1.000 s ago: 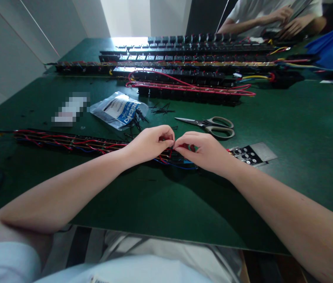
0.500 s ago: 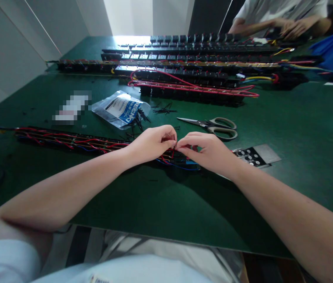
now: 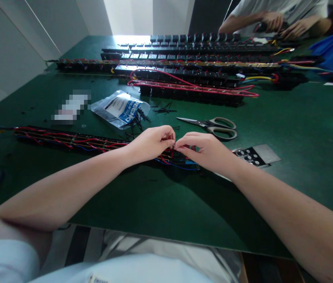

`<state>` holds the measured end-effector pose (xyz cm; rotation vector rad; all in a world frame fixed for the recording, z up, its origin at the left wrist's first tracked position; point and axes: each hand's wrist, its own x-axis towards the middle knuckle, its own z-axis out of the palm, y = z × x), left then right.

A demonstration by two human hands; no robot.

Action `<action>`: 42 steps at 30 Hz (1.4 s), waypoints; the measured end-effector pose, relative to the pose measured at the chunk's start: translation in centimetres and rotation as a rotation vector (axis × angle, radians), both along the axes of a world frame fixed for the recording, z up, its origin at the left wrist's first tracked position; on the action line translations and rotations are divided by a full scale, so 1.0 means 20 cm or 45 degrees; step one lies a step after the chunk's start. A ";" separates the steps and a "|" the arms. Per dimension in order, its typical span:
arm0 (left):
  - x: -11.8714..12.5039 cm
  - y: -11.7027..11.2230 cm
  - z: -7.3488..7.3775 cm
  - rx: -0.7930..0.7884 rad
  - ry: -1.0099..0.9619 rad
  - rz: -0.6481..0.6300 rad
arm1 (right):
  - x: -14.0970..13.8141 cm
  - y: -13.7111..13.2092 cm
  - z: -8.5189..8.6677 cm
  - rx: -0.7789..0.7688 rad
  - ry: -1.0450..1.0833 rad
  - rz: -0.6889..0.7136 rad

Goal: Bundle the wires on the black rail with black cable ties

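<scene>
A long black strip [image 3: 66, 139] laced with red and blue wires lies across the green table [image 3: 160, 204] in front of me. My left hand [image 3: 151, 143] and my right hand [image 3: 206, 151] meet over its middle, fingertips pinched together on the red wires [image 3: 166, 157]. Both hands are closed around the wire bundle. What sits between the fingertips is too small to make out. The strip's right end shows a black and silver panel [image 3: 253, 155] past my right wrist.
Grey-handled scissors [image 3: 213, 125] lie just beyond my hands. A plastic bag [image 3: 119, 108] with black cable ties spilling from it lies to the left of them. Several more wired strips [image 3: 193, 84] fill the far side. Another person's hands [image 3: 284, 23] work at the far right corner.
My hands stay pinched on the wires with only slight finger shifts. The other person's hands at the far right have moved.
</scene>
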<state>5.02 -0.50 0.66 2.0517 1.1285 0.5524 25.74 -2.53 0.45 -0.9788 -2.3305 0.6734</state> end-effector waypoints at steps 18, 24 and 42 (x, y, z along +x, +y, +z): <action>0.01 0.00 0.01 -0.001 0.079 0.076 | -0.02 -0.04 -0.03 0.414 -0.380 -0.041; 0.01 0.01 0.00 0.024 0.095 0.061 | -0.01 -0.03 -0.03 0.375 -0.379 -0.026; -0.30 0.25 0.20 0.191 1.271 -0.087 | -0.01 -0.03 -0.01 0.282 -0.382 0.004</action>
